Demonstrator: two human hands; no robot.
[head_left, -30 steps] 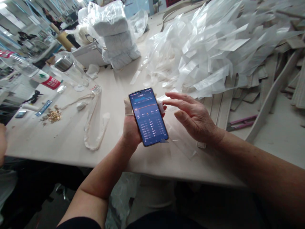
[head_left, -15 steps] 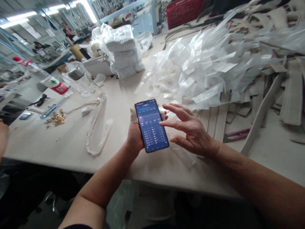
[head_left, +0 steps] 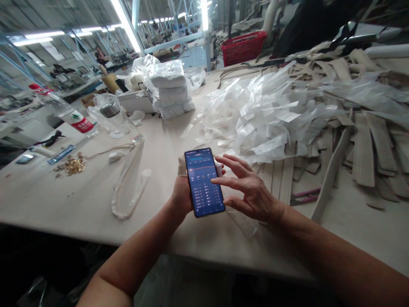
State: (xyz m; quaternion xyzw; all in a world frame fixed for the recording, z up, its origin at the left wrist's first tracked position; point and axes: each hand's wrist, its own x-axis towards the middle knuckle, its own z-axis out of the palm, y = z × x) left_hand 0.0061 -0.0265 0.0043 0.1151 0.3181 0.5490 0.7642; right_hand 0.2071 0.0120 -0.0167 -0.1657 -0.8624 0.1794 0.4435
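A smartphone [head_left: 205,183] with a lit blue screen lies in my left hand [head_left: 182,192], which is wrapped round it from behind. The screen carries a line graph above rows of small white text and icons. My right hand [head_left: 251,187] is open at the phone's right side, fingers spread. Its index fingertip is over the right part of the screen, and whether it presses the glass I cannot tell. Pale coverings show on some of the left fingers at both edges of the phone. Most of the left palm is hidden behind it.
White plastic strips [head_left: 255,115] heap up beyond the phone, beside beige fabric strips [head_left: 364,149]. Pink-handled scissors [head_left: 305,195] lie at right. Leftward are a plastic bottle [head_left: 75,119], a glass jar [head_left: 116,119], gold metal pieces [head_left: 75,165] and wrapped white stacks [head_left: 171,89]. A red basket [head_left: 243,49] stands behind.
The view has tilted up, so the table and phone sit lower in the picture. My right index finger has shifted slightly left across the screen. The person's hand at the left edge has left view.
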